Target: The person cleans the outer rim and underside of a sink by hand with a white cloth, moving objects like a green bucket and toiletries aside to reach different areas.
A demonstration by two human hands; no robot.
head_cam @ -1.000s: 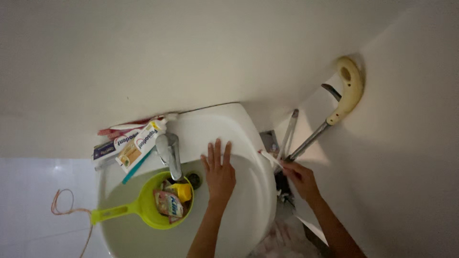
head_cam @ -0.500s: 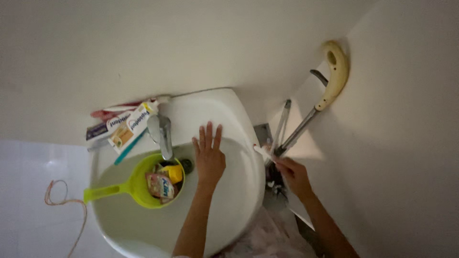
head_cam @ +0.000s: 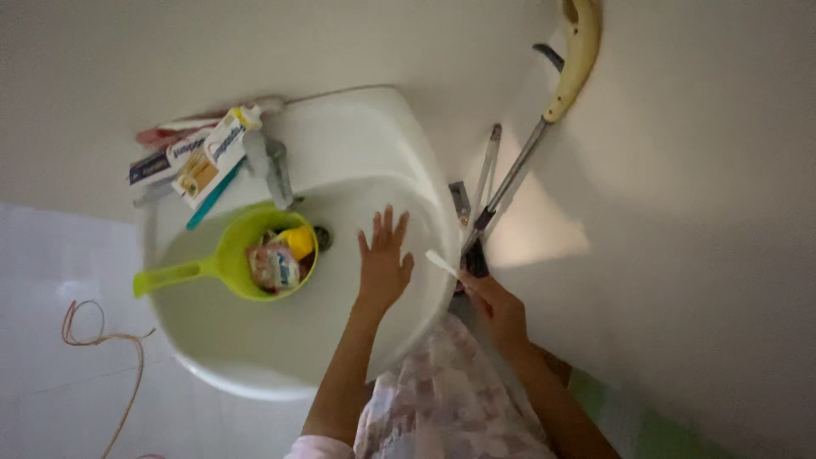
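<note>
My left hand lies flat with spread fingers on the inner wall of the white sink, near the drain. Beside the sink's right rim, my right hand holds a small white stick-like thing that points up and left; what it is I cannot tell. A lime green scoop rests in the basin to the left of my left hand, holding a yellow item and small packets.
A metal tap stands at the sink's back edge, with toothpaste boxes and tubes beside it. A long-handled tool with a yellow grip leans against the wall on the right. A thin cord lies on the white tiles at left.
The view has shifted, so the sink sits lower and further left. My left hand has slid down the basin away from the tap. My right hand stays beside the rim with the white stick.
</note>
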